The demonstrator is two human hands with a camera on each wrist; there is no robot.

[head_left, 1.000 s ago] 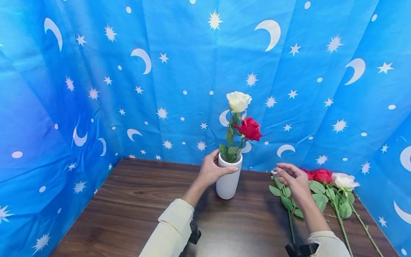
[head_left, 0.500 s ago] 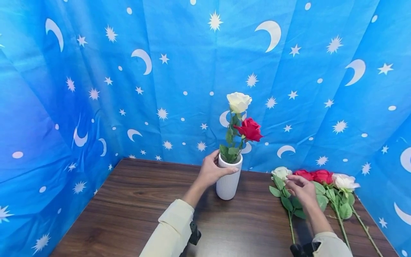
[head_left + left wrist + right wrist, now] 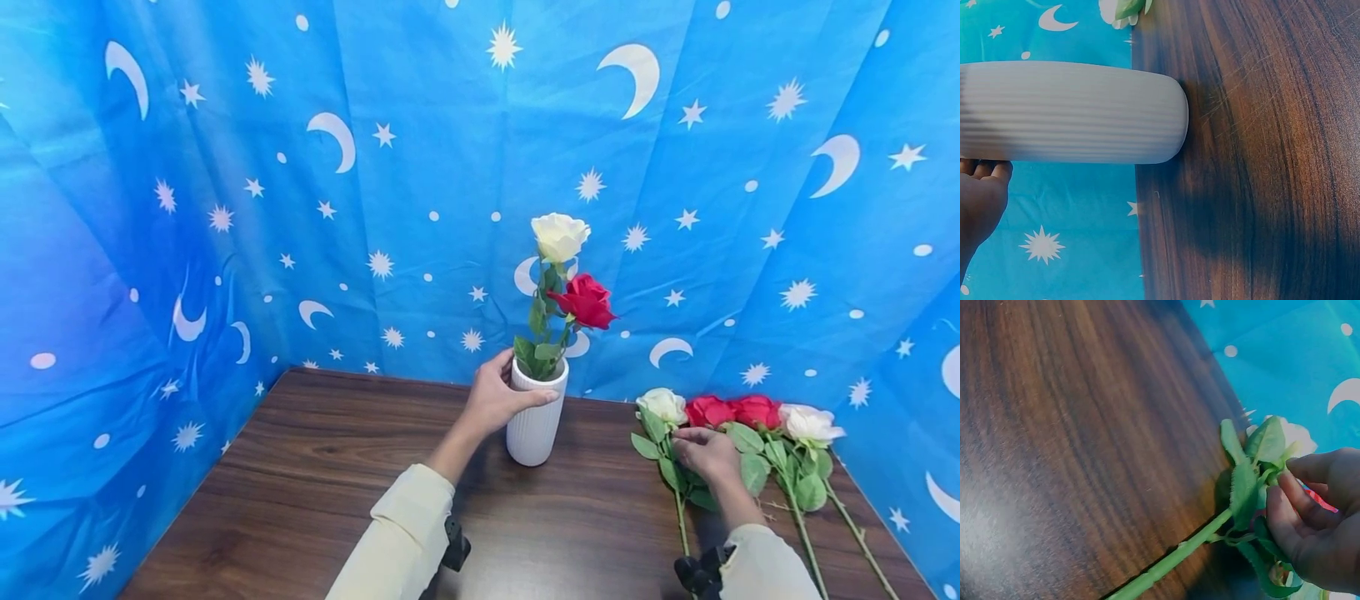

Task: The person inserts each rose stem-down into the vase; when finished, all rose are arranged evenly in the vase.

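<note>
A white ribbed vase (image 3: 534, 429) stands upright on the table, holding a white rose (image 3: 560, 237) and a red rose (image 3: 583, 302). My left hand (image 3: 498, 398) grips it near the rim, thumb across the front and fingers behind. In the left wrist view, fingertips (image 3: 999, 170) touch the side of the vase (image 3: 1079, 112). On the right, another white rose (image 3: 663, 406) lies on the table. My right hand (image 3: 708, 454) pinches its stem just under the bloom. Leaves and fingers partly hide the pinch point in the right wrist view, where the green stem (image 3: 1175, 557) runs down-left.
Beside the right hand lie two red roses (image 3: 756, 412) and a further white rose (image 3: 810, 425), stems toward the front. The dark wooden table (image 3: 315, 467) ends at a blue curtain (image 3: 420, 167) with moons and stars.
My right hand has moved down and back from over the white bloom to the stem below it, uncovering the bloom. The left hand and the vase stay put.
</note>
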